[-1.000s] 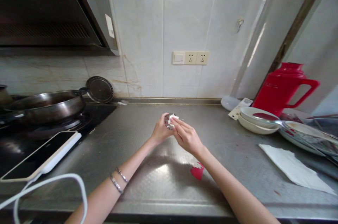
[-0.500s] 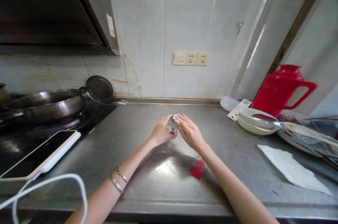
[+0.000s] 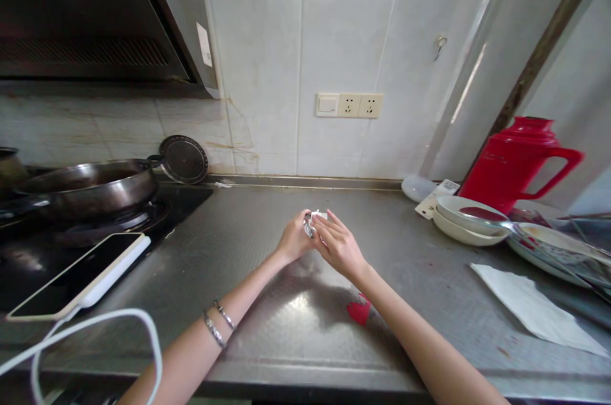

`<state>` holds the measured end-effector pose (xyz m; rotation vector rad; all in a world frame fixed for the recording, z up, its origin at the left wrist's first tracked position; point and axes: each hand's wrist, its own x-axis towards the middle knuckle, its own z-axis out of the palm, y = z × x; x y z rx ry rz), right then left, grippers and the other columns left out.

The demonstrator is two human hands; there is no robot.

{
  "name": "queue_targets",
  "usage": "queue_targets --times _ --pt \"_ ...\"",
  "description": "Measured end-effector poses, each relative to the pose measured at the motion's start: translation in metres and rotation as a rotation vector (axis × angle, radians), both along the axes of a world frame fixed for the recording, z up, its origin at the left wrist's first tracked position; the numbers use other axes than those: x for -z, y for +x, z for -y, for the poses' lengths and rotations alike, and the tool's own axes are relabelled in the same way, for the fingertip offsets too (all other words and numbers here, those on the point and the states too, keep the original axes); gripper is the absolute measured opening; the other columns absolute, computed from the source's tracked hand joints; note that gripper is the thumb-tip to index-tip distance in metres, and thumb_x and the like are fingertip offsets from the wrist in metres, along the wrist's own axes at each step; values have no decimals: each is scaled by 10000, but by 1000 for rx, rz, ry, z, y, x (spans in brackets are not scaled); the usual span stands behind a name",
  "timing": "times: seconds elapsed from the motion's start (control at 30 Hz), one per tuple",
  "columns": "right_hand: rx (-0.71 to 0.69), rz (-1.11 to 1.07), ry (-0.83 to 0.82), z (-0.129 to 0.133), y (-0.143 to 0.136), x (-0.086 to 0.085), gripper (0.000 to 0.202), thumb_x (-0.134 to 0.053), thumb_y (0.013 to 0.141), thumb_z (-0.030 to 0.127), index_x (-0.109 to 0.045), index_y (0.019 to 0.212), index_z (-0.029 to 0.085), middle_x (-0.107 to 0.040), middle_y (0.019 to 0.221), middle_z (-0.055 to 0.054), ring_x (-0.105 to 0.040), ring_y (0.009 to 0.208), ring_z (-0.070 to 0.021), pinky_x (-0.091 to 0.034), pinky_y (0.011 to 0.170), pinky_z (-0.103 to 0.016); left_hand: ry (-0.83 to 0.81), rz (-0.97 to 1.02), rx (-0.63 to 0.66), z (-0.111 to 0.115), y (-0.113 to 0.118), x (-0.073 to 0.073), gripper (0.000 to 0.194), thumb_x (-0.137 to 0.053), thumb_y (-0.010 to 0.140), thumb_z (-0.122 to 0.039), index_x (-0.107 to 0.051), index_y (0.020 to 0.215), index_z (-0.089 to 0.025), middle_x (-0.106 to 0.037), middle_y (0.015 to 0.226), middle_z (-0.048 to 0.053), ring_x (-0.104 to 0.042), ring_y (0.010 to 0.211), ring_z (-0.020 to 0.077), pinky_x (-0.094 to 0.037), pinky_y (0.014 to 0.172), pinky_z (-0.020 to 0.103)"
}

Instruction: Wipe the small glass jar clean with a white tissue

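My left hand (image 3: 293, 241) is wrapped round a small, round, shiny silver thing (image 3: 307, 227) above the middle of the counter; most of it is covered, and its kind cannot be made out. My right hand (image 3: 342, 248) presses a white tissue (image 3: 319, 216) against its top with the fingers. Part of the tissue pokes out above the fingertips. Below my right wrist, a red scrap (image 3: 359, 311) lies on the steel counter (image 3: 267, 341).
At left, a phone (image 3: 79, 277) with a white cable (image 3: 95, 319) lies by the stove, where a pan (image 3: 95, 191) stands. To the right are a red thermos (image 3: 513, 166), stacked bowls (image 3: 465, 227), plates (image 3: 554, 246) and a paper towel (image 3: 534, 306).
My right hand has slid left across the silver thing, with the tissue now covering more of its top. My left hand keeps its grip. The whole view has shifted slightly.
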<state>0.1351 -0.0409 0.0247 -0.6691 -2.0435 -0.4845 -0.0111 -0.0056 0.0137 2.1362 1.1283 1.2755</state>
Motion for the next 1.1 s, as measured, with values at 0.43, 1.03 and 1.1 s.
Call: queue_targets --times 0.43,1.03,1.1 --pt "76 -660 -378 -1 11 -8 398 -425 949 389 -736 838 167 -734 713 -31 -699 661 -204 -542 557 -262 -208 192 55 -6 0 6 714 -843 521 -311 -523 1138 -151 -689 997 83 -662 856 209 -525 757 324" --pt "-22 -391 -191 -6 8 6 313 -397 957 222 -636 1159 210 -698 1132 -52 -639 1098 -206 -456 1051 -426 -376 497 311 10 13 -6 610 -849 528 -233 -585 1066 -118 -684 996 87 -649 866 192 -508 777 293" --pt "-33 -393 -187 -5 8 4 314 -404 951 216 -634 1164 212 -700 1129 -51 -642 1093 -206 -447 1058 -427 -417 556 327 10 15 -6 595 -845 536 -240 -587 1057 -114 -686 988 93 -652 861 194 -516 760 295"
